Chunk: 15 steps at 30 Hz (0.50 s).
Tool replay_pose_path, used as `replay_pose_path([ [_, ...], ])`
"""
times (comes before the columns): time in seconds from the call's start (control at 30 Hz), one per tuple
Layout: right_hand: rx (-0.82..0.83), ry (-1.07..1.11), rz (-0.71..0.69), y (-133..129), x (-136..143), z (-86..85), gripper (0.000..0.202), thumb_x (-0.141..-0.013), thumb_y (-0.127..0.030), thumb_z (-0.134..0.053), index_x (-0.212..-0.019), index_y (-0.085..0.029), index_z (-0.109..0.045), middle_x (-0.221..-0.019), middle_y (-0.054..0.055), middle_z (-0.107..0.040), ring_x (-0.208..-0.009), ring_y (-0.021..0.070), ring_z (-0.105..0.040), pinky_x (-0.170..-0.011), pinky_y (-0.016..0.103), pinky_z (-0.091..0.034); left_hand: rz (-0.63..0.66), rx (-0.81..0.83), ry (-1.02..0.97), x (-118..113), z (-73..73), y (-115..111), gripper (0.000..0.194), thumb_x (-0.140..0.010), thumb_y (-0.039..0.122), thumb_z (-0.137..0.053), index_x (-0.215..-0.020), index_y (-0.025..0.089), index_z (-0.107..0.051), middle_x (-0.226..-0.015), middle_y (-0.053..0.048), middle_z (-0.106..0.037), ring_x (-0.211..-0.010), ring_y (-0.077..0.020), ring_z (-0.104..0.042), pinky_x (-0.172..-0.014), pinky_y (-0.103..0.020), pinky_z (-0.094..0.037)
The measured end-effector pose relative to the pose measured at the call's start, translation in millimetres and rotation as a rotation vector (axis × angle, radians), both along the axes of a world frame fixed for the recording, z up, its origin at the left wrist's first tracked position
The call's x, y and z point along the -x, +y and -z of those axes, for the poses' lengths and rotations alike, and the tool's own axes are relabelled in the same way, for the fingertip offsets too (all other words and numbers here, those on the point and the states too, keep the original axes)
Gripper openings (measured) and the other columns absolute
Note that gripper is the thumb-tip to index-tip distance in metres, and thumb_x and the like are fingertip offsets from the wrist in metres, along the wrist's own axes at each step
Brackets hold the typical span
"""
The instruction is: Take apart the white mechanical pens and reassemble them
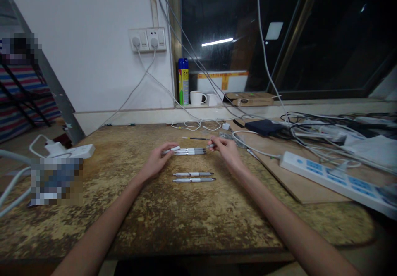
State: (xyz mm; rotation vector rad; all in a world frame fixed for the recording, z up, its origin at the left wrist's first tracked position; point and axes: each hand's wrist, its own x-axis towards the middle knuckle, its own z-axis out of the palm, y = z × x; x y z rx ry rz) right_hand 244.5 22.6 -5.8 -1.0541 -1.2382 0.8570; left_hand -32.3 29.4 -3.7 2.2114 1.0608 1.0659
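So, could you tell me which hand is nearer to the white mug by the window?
Right. The right hand lies below the white mug, slightly right; the left hand sits farther down-left.

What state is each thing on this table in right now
Left hand: gripping one end of the held pens.
Right hand: pinching their other end.
Held pens: bunched, lying level.
Two loose pens: flat, parallel, untouched.
Mug: upright.
Spray can: upright, capped.
Wall sockets: both plugged.

The person's 2 forearms are bare from the near edge of the view up to the wrists, with no sleeve. Both hands (158,160) (228,150) are bare, ungloved.
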Motion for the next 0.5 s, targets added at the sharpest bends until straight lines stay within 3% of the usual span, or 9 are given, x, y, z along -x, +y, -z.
replay_pose_path([
  [0.5,0.007,-0.036,-0.012,-1.3,-0.2,-0.7,0.045,-0.083,-0.056,-0.062,-0.069,-0.015,-0.073,-0.063,0.007,-0.07,-0.056,0.0157,-0.062,-0.061,0.028,-0.05,-0.039,0.014,-0.051,-0.9,-6.4,0.2,0.039,-0.096,0.046,-0.052,-0.121,0.021,-0.069,-0.126,-0.008,-0.069,-0.116,-0.0242,-0.062,-0.105,-0.039,-0.046],
])
